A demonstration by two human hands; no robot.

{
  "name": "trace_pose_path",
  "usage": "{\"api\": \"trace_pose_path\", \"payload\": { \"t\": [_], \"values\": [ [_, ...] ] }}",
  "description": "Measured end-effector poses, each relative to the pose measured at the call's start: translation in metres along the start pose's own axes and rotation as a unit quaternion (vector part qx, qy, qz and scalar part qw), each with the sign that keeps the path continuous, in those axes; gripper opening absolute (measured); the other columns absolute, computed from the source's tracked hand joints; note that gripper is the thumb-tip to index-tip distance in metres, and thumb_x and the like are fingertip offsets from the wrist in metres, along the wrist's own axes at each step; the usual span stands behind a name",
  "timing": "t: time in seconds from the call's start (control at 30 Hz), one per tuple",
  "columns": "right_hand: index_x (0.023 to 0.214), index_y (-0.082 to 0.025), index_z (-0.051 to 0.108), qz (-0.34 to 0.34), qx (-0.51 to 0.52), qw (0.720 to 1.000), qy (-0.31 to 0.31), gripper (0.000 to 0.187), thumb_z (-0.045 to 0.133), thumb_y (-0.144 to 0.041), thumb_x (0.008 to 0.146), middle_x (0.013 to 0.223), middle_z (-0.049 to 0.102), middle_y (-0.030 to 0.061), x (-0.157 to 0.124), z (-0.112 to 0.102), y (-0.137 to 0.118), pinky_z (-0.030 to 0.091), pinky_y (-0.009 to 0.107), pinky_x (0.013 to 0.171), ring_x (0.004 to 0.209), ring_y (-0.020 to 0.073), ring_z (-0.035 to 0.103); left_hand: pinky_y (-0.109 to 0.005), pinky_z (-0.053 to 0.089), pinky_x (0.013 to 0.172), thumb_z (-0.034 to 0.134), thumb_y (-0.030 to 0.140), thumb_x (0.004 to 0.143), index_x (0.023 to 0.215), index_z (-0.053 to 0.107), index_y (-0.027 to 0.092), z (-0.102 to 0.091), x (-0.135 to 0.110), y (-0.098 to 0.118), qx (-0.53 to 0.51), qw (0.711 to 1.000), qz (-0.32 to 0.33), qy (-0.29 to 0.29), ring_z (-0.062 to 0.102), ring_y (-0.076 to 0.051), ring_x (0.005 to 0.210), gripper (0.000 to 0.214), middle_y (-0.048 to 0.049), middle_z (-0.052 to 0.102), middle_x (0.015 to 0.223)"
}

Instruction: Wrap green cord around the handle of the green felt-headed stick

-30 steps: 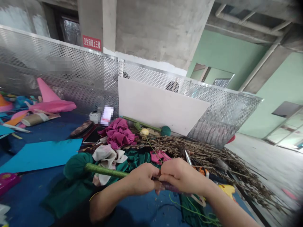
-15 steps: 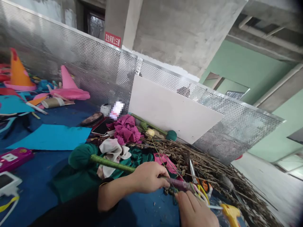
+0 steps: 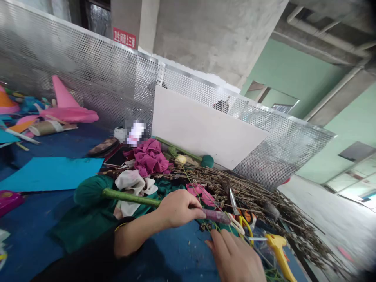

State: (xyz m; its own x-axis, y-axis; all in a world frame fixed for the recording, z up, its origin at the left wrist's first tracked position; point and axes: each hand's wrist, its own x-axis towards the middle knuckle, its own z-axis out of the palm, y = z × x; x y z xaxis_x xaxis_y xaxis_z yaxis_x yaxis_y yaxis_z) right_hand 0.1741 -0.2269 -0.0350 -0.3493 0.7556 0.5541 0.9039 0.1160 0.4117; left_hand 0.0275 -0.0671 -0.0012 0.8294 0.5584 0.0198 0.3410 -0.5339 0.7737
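Note:
My left hand (image 3: 178,207) is closed round a long stem (image 3: 129,197) wrapped in green tape, with a dark green ball head (image 3: 88,190) at its far left end. The stem's bare purplish end (image 3: 216,216) sticks out to the right of my fist. My right hand (image 3: 235,254) lies lower right, fingers stretched out flat and holding nothing, its fingertips just below that purplish end and among thin green wires (image 3: 219,227). Scissors with orange handles (image 3: 236,207) and a yellow glue gun (image 3: 279,250) lie just right of it.
A heap of dry brown twigs (image 3: 264,199) stretches to the right. Magenta cloth (image 3: 149,158), white cloth (image 3: 132,184), green fabric (image 3: 85,227), a phone (image 3: 116,158) and a blue sheet (image 3: 49,172) lie on the blue table. A perforated metal screen (image 3: 96,82) and white board (image 3: 202,131) stand behind. Pink cones (image 3: 63,102) sit far left.
A second ago both hands were together on the stem's end. My right hand has let go and dropped down to the right, now flat near the wires. The left still holds the stem.

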Motion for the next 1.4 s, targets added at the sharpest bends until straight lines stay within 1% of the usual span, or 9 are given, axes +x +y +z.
{"api": "trace_pose_path", "payload": {
  "t": [0.2,0.37,0.53,0.67,0.83,0.97,1.1,1.2,1.4],
  "values": [
    [0.084,-0.023,0.062,0.081,0.084,0.992,-0.055,0.028,0.042,-0.037,0.098,0.068,0.064,0.0004,0.001,-0.045,0.063,0.042,0.021,0.044,0.050,0.0117,0.061,-0.022,0.025,0.042,0.061,0.039,0.076,0.069,0.078,0.018,-0.005,0.001,-0.002,-0.007,0.999,0.002,-0.047,0.042,-0.011,0.044,0.028,0.0005,0.058,0.049],
    [0.078,-0.026,0.064,0.187,0.324,0.926,-0.053,0.026,0.047,-0.037,0.095,0.067,0.064,0.0022,-0.010,-0.058,0.090,0.051,0.024,0.051,0.056,0.0176,0.063,-0.022,0.026,0.045,0.059,0.041,0.077,0.070,0.077,0.018,-0.015,0.000,-0.002,-0.021,1.000,0.000,-0.012,0.044,-0.011,0.048,0.029,0.0007,0.060,0.054],
    [0.088,-0.030,0.072,0.136,0.479,0.838,-0.222,0.025,0.052,-0.044,0.091,0.076,0.071,0.0035,-0.026,-0.019,0.085,0.056,0.027,0.063,0.068,0.0210,0.069,-0.022,0.024,0.046,0.059,0.045,0.079,0.078,0.077,0.020,-0.034,-0.004,0.002,-0.041,0.996,-0.002,0.079,0.041,-0.011,0.050,0.031,0.0022,0.056,0.056],
    [0.104,-0.026,0.073,0.294,0.451,0.836,-0.109,0.028,0.063,-0.044,0.085,0.109,0.070,0.0101,-0.011,0.023,0.067,0.054,0.029,0.083,0.100,0.0255,0.067,-0.022,0.024,0.048,0.057,0.043,0.081,0.080,0.077,0.021,-0.039,-0.005,0.006,-0.043,0.994,0.005,0.104,0.042,-0.011,0.052,0.029,0.0026,0.060,0.060],
    [0.105,-0.023,0.071,0.364,0.686,0.629,0.043,0.041,0.076,-0.048,0.073,0.101,0.072,0.0095,0.044,0.052,0.006,0.052,0.034,0.086,0.095,0.0240,0.067,-0.022,0.032,0.056,0.057,0.039,0.081,0.080,0.076,0.023,-0.037,-0.004,0.007,-0.021,0.990,0.023,0.134,0.052,-0.014,0.060,0.025,0.0023,0.068,0.067],
    [0.068,-0.016,0.064,0.341,0.839,0.422,-0.048,0.041,0.071,-0.056,0.076,0.048,0.052,-0.0029,0.063,0.064,-0.024,0.044,0.021,0.045,0.040,0.0085,0.049,-0.023,0.036,0.059,0.056,0.040,0.082,0.082,0.075,0.023,-0.041,-0.007,0.003,-0.024,0.988,0.023,0.152,0.056,-0.015,0.064,0.027,0.0006,0.071,0.072],
    [0.056,-0.017,0.048,0.374,0.894,0.232,-0.085,0.048,0.075,-0.054,0.071,0.046,0.034,-0.0103,0.060,0.072,-0.012,0.021,0.013,0.030,0.033,0.0004,0.020,-0.023,0.036,0.058,0.057,0.045,0.081,0.085,0.075,0.023,-0.042,-0.010,0.001,-0.028,0.990,0.010,0.134,0.055,-0.016,0.065,0.029,-0.0002,0.070,0.073],
    [0.053,-0.017,0.041,0.439,0.873,0.193,-0.088,0.052,0.087,-0.042,0.055,0.047,0.029,-0.0119,0.059,0.075,-0.002,0.012,0.011,0.031,0.037,-0.0007,0.013,-0.022,0.035,0.055,0.058,0.041,0.080,0.089,0.073,0.022,-0.040,-0.008,0.001,-0.062,0.996,0.004,0.060,0.054,-0.014,0.062,0.025,0.0016,0.067,0.070],
    [0.060,-0.018,0.047,0.485,0.844,0.229,-0.015,0.044,0.085,-0.040,0.057,0.047,0.027,-0.0129,0.055,0.077,0.005,0.015,0.012,0.035,0.038,0.0008,0.015,-0.020,0.039,0.059,0.055,0.023,0.076,0.085,0.063,0.019,-0.029,-0.002,-0.005,-0.136,0.988,0.031,-0.060,0.055,-0.012,0.062,0.013,0.0038,0.064,0.067]
  ]
}}
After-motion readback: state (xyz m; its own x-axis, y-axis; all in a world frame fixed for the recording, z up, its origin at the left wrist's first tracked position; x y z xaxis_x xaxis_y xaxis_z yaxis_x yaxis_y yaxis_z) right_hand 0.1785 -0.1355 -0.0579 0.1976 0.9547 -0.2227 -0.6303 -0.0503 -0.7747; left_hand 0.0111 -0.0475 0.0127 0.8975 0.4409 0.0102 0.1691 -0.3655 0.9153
